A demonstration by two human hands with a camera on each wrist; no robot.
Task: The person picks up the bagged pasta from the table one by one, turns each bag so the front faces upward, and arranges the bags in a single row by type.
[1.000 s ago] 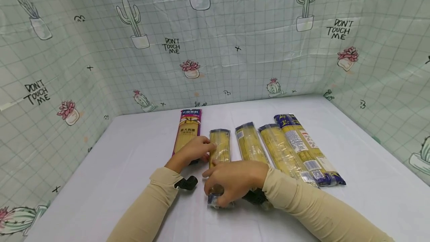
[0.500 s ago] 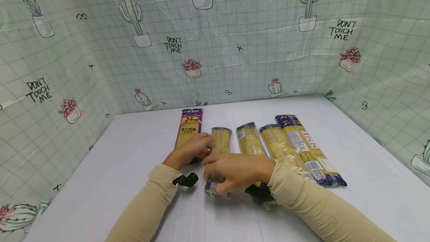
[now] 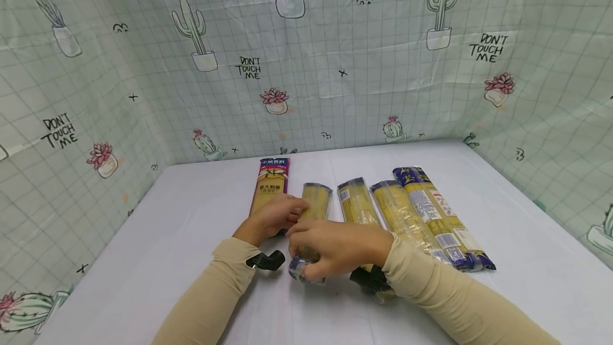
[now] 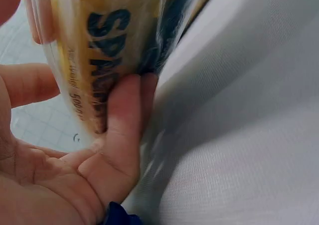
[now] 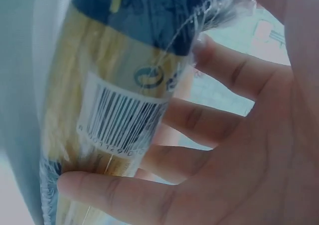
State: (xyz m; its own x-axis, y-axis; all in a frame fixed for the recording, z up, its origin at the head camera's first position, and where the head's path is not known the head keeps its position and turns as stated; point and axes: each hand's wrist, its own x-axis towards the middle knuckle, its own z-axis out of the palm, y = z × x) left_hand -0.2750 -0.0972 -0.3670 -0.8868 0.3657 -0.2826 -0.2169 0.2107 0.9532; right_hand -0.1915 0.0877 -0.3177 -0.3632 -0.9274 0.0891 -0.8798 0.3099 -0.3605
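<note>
A clear-wrapped pack of spaghetti (image 3: 317,201) with dark blue ends is between my two hands in the head view. My left hand (image 3: 275,216) grips its left side; in the left wrist view the fingers curl round the wrapper (image 4: 104,50), over printed letters. Across the nearer part lies my right hand (image 3: 337,244), thumb by the blue end and fingers at the far side. The right wrist view shows a barcode (image 5: 122,117) on the pack, with fingers along its edge. My right hand hides the pack's middle in the head view.
Behind my left hand lies a purple-and-pink pasta pack (image 3: 270,188). To the right are a spaghetti pack (image 3: 358,204), another clear-wrapped pack (image 3: 399,212) and a blue-ended pack (image 3: 442,217), side by side on the white tablecloth (image 3: 191,270). A cactus-print curtain (image 3: 316,100) stands behind.
The near end of the spaghetti pack and my right hand have shifted away from me and the pack has turned slightly. My left hand stays at its side.
</note>
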